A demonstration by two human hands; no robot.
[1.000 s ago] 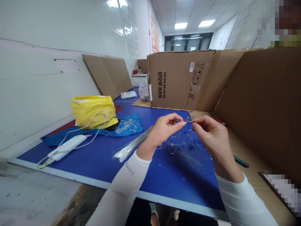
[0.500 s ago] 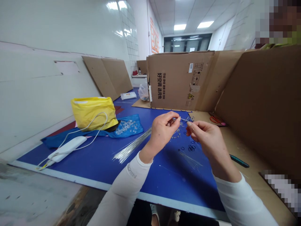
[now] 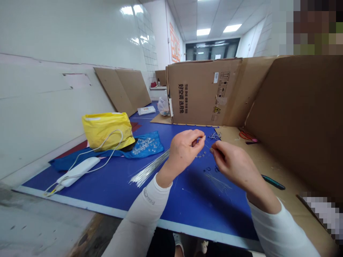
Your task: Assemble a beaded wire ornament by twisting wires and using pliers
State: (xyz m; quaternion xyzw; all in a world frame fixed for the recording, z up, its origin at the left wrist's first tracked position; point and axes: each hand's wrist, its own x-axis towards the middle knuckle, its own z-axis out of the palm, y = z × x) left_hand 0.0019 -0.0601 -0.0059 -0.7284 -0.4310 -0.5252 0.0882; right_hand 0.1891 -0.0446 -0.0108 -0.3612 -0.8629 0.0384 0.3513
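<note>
Thin silver wire sits pinched in the clenched fingers of the left hand, held above the blue bench. Just beside it, the right hand has its fingertips closed together, though what they grip, if anything, cannot be told. Small black rings and wired beads lie near the hands, with a bundle of silver wires to their left and clear beads on a blue cloth beyond.

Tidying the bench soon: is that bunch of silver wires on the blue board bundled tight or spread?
Spread: the silver wires lie flat, fanning out toward one end.
</note>
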